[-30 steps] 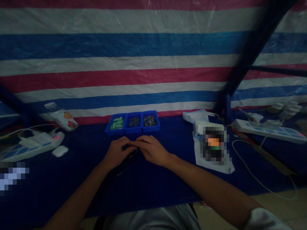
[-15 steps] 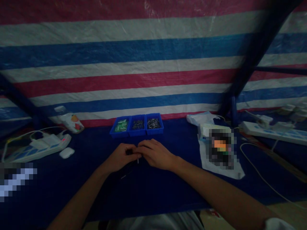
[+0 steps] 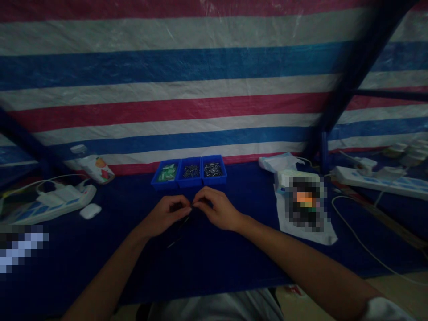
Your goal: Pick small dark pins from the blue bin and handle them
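Observation:
My left hand (image 3: pixel 169 215) and my right hand (image 3: pixel 217 208) meet fingertip to fingertip above the blue tabletop (image 3: pixel 200 263). Each pinches thumb against fingers at the same spot; whatever lies between them is tiny, dark and too small to name. Below the left fingers a thin dark line runs down to a short pale tip (image 3: pixel 171 244); I cannot tell whether it is held or lies on the table. Just beyond the hands stand three joined blue bins: the left bin (image 3: pixel 154 180) holds green pieces, the middle bin (image 3: pixel 189 182) and right bin (image 3: pixel 214 179) small metal pins or screws.
A bottle (image 3: pixel 95 167) leans at the back left, near a power strip (image 3: pixel 50 207) and a small white case (image 3: pixel 90 211). To the right lie a white plastic bag (image 3: pixel 284 223) with a blurred-out item, a white cable (image 3: pixel 356 243) and another power strip (image 3: pixel 384 180). Striped sheeting (image 3: pixel 200 89) hangs behind.
My hands have moved slightly apart, now joined only at the fingertips. The pale pin that stuck out below the fingers no longer shows. The whole view has shifted a little.

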Demonstrator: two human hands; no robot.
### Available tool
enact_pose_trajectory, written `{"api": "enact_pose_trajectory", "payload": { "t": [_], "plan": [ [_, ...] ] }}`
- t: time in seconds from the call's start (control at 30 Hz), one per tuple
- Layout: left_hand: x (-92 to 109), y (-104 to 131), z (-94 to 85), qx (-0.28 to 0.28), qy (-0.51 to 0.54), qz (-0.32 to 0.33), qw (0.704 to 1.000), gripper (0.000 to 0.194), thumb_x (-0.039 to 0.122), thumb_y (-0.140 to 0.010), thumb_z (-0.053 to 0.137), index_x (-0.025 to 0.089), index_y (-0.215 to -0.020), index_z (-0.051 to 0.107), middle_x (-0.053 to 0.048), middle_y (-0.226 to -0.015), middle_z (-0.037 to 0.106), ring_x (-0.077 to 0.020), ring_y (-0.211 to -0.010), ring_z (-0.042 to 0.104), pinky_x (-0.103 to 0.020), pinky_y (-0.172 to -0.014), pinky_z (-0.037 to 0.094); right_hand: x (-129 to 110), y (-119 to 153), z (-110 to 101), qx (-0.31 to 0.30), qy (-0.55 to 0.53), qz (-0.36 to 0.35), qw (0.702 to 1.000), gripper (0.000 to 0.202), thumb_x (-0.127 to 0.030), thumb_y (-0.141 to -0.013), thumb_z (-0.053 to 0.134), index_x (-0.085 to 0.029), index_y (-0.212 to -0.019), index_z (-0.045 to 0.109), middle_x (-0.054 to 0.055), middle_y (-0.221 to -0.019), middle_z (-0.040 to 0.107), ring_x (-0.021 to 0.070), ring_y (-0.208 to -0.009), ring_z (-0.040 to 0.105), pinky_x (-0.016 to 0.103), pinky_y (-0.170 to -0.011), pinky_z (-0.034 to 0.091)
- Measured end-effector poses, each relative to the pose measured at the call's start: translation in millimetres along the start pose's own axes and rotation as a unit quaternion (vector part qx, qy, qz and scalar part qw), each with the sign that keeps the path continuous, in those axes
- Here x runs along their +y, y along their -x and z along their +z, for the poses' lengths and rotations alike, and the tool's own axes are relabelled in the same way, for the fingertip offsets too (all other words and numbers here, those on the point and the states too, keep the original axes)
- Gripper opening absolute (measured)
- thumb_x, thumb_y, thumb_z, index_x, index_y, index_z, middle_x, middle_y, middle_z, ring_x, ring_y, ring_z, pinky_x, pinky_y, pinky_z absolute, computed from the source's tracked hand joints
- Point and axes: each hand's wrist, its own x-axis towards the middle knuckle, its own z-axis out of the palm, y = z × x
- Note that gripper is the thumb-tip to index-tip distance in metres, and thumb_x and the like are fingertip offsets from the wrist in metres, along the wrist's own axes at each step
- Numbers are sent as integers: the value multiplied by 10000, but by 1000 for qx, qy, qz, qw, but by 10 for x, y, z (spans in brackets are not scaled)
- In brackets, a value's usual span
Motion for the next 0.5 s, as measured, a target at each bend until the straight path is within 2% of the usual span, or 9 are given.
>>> {"api": "enact_pose_trajectory", "payload": {
  "t": [0.17,0.5],
  "plan": [
    [31,-5,10,12,-13,7,1000,347,497,-823,690,157,-760,661,20,-678,584,-127,-626,516,-240,-595,385,1,3,12,12,-10,40,999,96,-261,-968,565,-205,-939,638,3,-871,687,111,-762,612,242,-690,442],
    [16,-23,15,35,-21,-8,999,371,519,-834,664,154,-766,684,-2,-684,627,-138,-624,547,-247,-594,409,-36,-4,-31,25,13,85,996,168,-334,-989,518,-206,-921,604,0,-803,653,116,-694,564,260,-658,375]
  ]
}}
